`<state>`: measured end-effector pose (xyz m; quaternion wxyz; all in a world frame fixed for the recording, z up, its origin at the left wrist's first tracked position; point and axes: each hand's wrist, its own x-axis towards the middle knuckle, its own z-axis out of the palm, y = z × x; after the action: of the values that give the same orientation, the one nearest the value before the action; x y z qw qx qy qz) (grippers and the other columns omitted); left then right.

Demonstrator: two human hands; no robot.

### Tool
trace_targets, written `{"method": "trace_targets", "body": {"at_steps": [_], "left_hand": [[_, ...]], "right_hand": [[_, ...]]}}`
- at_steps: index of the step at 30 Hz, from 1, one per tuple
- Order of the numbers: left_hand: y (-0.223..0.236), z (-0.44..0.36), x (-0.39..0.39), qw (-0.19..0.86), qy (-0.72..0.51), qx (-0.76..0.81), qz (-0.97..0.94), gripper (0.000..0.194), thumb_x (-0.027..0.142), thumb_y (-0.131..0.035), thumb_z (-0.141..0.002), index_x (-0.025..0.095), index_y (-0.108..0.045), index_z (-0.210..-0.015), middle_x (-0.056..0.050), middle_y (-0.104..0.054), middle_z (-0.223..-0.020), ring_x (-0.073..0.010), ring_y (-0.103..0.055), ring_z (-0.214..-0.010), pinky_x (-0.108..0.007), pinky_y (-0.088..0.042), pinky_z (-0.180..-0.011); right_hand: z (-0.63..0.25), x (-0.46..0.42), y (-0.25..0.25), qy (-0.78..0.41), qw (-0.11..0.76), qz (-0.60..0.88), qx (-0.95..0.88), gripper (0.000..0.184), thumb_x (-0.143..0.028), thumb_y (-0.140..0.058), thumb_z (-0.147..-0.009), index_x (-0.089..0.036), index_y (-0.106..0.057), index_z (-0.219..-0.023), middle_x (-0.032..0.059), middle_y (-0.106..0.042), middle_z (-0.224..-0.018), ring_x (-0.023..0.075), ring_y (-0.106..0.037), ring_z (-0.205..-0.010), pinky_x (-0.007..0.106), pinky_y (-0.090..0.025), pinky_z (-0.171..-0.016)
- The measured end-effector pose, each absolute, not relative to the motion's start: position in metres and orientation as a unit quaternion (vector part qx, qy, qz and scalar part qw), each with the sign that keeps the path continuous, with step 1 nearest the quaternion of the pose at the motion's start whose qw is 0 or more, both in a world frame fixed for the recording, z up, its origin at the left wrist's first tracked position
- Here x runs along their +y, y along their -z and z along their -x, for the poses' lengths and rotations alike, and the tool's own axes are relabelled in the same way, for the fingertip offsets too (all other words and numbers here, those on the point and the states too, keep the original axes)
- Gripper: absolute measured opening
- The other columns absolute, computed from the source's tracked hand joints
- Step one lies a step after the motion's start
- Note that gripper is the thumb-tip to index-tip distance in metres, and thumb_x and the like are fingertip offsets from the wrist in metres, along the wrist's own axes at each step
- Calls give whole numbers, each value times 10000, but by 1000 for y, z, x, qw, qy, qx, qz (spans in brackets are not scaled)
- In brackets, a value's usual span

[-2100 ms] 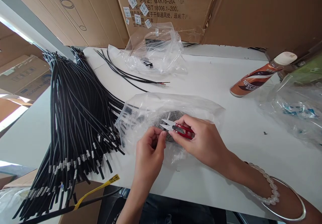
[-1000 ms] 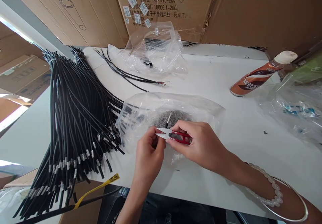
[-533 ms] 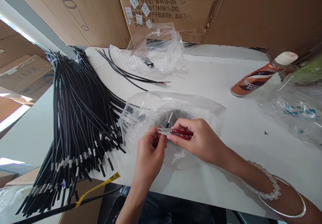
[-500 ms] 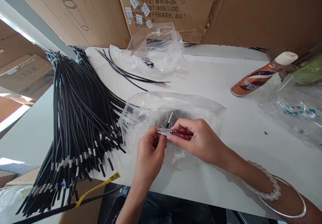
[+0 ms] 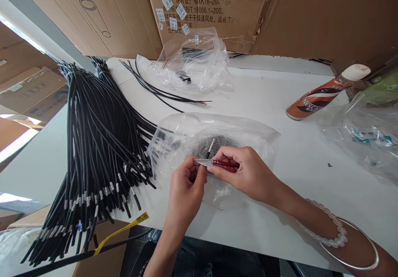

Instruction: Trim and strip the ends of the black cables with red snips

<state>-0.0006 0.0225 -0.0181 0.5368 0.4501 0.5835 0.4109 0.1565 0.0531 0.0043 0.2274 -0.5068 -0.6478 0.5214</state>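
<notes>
My right hand (image 5: 239, 165) is closed around a pair of red-handled thread snips (image 5: 226, 166). Their silver blades point left and meet the fingertips of my left hand (image 5: 189, 185), which is pinched closed. A black cable (image 5: 209, 152) with a bare whitish end sticks up between the two hands, apparently from the left pinch; its lower part is hidden by fingers. Just behind and beneath the hands lies a clear plastic bag (image 5: 248, 129), with a heap of fine grey wire scraps (image 5: 199, 146) on it.
A thick bundle of black cables (image 5: 93, 144) with silvery bands spreads over the table's left side. Several loose cables (image 5: 168, 93) and another plastic bag (image 5: 199, 71) lie at the back. A coffee bottle (image 5: 317, 98) stands at right, before cardboard boxes (image 5: 199, 3).
The snips' blades have come together from slightly apart. Both hands stay in nearly the same place, and the view shifts a little.
</notes>
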Motion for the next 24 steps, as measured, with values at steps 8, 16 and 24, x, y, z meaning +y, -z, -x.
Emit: {"method": "trace_targets", "body": {"at_steps": [8, 16, 24], "left_hand": [[17, 0, 23, 538, -410, 581, -452, 232, 327, -540, -860, 188, -479, -685, 57, -408, -583, -83, -333, -539, -210, -263, -469], [17, 0, 23, 533, -410, 580, -460, 224, 316, -534, -855, 193, -469, -680, 57, -409, -582, -88, -343, -540, -216, -271, -471], [19, 0, 23, 533, -408, 580, -461, 219, 317, -529, -860, 192, -472, -690, 55, -415, -587, -92, -360, -552, -218, -288, -482]], "right_hand": [[-154, 54, -7, -479, 227, 515, -674, 191, -339, -625, -874, -188, -610, -759, -44, -552, -626, 82, -440, -557, 219, -350, -520], [-154, 52, -9, -425, 225, 511, -712, 151, -289, -626, -882, -182, -634, -776, -48, -529, -592, 79, -409, -533, 218, -316, -489], [-156, 49, -9, -392, 228, 505, -734, 126, -267, -626, -889, -186, -639, -794, -56, -540, -609, 72, -413, -532, 215, -305, -491]]}}
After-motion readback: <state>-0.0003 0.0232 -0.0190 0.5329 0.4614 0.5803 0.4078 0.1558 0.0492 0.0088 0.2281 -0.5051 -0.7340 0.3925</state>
